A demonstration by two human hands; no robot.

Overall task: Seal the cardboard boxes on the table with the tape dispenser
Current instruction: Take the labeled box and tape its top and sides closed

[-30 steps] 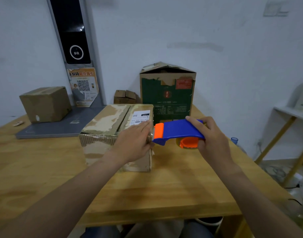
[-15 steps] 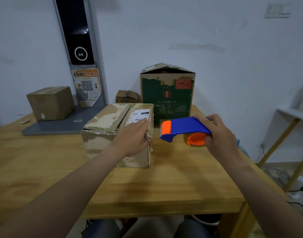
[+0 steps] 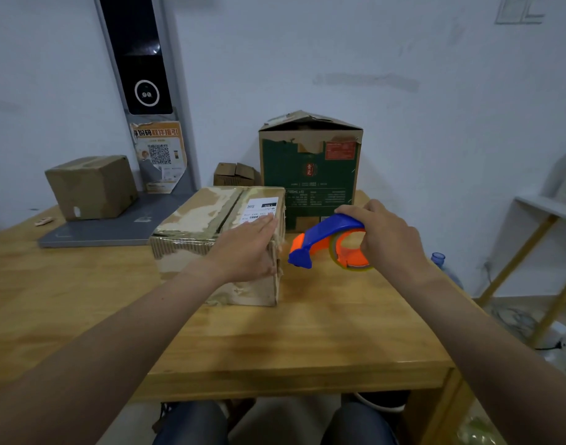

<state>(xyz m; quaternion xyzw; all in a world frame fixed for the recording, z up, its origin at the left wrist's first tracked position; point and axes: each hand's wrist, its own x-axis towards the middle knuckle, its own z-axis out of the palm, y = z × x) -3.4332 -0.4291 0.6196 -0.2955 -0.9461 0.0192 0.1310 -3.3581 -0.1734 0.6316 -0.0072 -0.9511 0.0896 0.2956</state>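
Hands at worn brown cardboard box (image 3: 191, 220), mid-frame on wooden table (image 3: 307, 332).
Left hand (image 3: 246, 252) lay flat on its soft-looking lid; right hand (image 3: 384, 232) gripped the blue-and-orange plastic tape dispenser (image 3: 326, 242), likely light and rigid, by its arched handle, right of the box.

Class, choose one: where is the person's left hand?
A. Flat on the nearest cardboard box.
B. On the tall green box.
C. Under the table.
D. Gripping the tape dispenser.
A: the left hand lies with straight fingers on top of the nearest cardboard box, by its white label; the right hand grips the tape dispenser.
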